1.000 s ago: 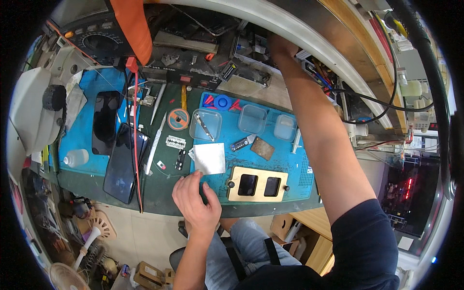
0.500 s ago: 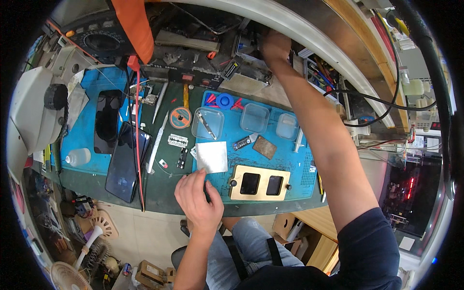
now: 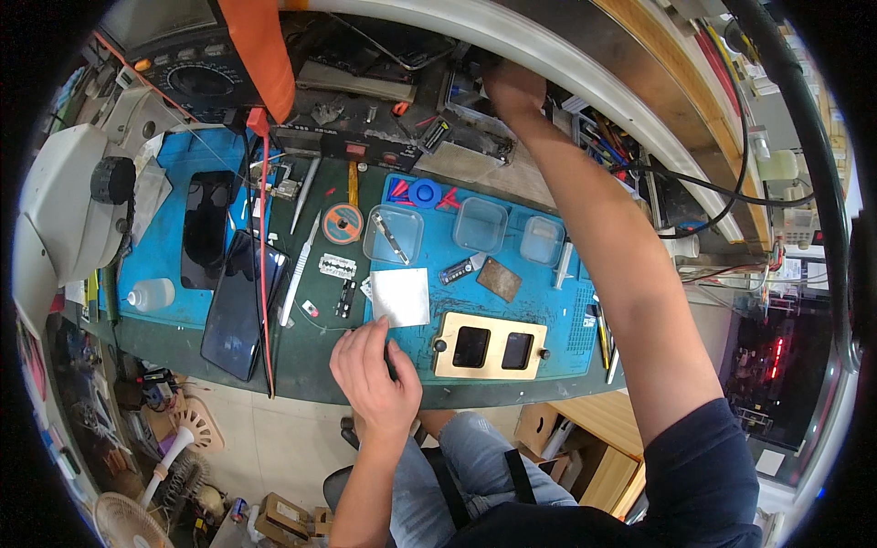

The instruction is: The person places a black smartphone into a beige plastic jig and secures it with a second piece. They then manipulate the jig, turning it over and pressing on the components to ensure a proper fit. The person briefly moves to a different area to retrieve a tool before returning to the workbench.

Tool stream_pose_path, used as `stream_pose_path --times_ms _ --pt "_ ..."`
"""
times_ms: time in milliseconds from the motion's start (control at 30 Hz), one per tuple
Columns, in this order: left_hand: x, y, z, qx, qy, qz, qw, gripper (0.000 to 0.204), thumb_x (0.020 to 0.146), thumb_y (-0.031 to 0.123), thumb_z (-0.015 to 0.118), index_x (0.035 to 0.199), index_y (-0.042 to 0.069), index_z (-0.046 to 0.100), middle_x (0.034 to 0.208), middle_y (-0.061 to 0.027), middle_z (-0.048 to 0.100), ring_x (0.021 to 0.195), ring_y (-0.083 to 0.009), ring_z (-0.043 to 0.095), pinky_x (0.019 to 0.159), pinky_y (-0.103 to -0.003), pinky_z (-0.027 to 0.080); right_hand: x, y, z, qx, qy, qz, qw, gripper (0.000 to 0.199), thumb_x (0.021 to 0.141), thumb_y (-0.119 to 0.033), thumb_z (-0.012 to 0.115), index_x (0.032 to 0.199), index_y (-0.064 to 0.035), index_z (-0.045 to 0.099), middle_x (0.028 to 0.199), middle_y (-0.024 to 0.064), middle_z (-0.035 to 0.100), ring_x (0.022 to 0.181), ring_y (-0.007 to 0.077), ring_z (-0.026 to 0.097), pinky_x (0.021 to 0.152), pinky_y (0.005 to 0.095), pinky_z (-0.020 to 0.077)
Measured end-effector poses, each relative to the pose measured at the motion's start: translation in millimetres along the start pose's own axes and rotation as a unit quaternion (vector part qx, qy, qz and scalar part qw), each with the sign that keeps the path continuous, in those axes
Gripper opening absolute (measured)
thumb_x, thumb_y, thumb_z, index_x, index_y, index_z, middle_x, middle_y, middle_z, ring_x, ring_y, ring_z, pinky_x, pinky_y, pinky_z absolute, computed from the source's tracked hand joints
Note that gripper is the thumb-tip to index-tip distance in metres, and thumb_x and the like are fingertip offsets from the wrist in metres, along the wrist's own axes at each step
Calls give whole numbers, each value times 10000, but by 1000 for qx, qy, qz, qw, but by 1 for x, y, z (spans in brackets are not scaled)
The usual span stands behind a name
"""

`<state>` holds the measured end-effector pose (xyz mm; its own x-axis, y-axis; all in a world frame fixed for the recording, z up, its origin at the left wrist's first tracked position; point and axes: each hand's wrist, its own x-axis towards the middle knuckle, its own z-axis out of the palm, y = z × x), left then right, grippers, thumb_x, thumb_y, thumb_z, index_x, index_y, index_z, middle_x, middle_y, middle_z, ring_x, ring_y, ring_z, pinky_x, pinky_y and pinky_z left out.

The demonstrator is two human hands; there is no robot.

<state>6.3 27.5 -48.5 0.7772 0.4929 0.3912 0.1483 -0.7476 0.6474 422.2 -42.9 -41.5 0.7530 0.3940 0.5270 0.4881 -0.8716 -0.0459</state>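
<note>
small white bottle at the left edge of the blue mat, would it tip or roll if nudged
The small white bottle already lies on its side, so tipping is moot. Its round body would probably roll along the blue mat. It looks like light plastic, so a slight push likely moves it.

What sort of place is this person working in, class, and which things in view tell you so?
Most likely a phone or small-electronics repair bench. A dark flat smartphone lies on a blue work mat, thin metal tweezers rest beside it, and small clear plastic parts trays sit in a row.
</note>
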Motion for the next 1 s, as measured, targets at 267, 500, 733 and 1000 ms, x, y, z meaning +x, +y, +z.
stream_pose_path --times_ms 267,500,733,1000 --pt "-1 2 -3 14 -6 11 1000 333 846 -11 599 1178 -14 597 1090 -137 628 1010 -305 599 965 -469 444 -11 4 0 54 85 12 995 373 916 -368 590 1114 -69 692 1084 204 688 1024 431 625 885 498 488" --pt "1 0 0 8 8 1 1000 312 874 11 595 1185 -9 601 1107 -151 631 1045 -347 577 940 -467 410 -90 2 -84 248 -111 101 957 289 972 -258 518 1110 -70 689 875 197 693 814 369 674 734 417 516" --pt "-3 0 -3 -19 -2 43 999 259 963 113 512 1153 31 667 924 -85 639 878 -277 566 862 -413 393 -251 67 -271 171 -246 21 954 390 822 42 560 1191 -64 630 1027 150 661 935 350 651 790 415 537" --pt "-23 9 -22 -171 -97 -20 980 353 1012 108 403 1305 28 582 816 -77 619 785 -259 563 837 -416 428 -444 29 -371 195 -394 193 877 337 878 -59 542 1195 -111 647 981 147 674 847 356 670 730 429 555"
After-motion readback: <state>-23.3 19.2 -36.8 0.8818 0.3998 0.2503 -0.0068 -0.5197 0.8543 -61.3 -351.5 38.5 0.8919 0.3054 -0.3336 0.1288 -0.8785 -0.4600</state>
